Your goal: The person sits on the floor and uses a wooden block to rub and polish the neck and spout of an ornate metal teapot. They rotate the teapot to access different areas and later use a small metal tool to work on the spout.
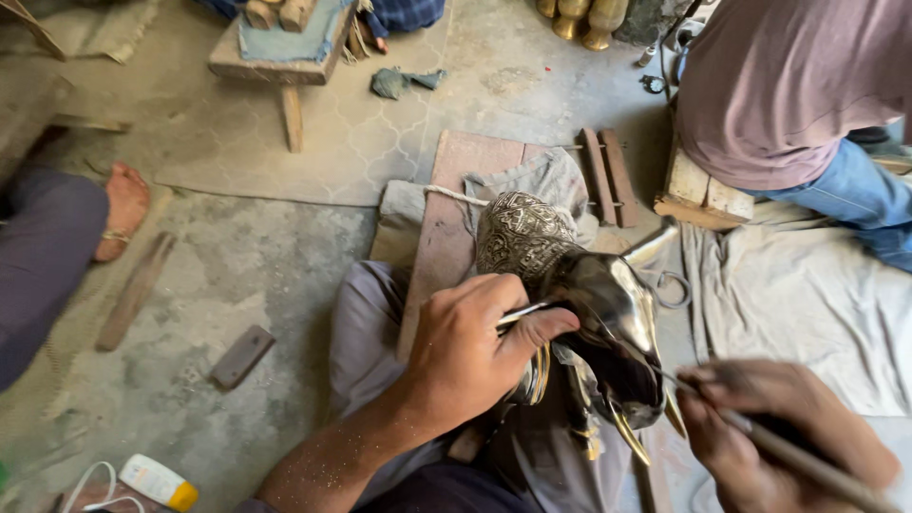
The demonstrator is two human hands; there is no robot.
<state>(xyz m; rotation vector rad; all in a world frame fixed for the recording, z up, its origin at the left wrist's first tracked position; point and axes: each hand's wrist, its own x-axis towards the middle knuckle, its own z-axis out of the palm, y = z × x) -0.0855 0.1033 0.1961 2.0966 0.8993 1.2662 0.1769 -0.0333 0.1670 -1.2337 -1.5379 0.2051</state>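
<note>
A dark, shiny metal vessel (608, 313) with an engraved, patterned body (521, 233) and a curved spout lies across my lap. My left hand (470, 351) grips it from the left and pinches a thin metal tool (522, 312) against its smooth neck. My right hand (769, 432) holds a long thin rod (798, 456) whose tip reaches the vessel's lower end by the brass-coloured claws (627, 432). A grey cloth (541, 180) lies under the vessel on a reddish wooden board (446, 228).
Another person in a mauve shirt and jeans (788, 85) sits on a wooden block at the upper right. Someone's bare foot (123, 204) rests at the left. A low wooden stool (280, 57), brass vessels (584, 19), wood scraps (242, 356) and a white-and-yellow bottle (157, 480) lie about.
</note>
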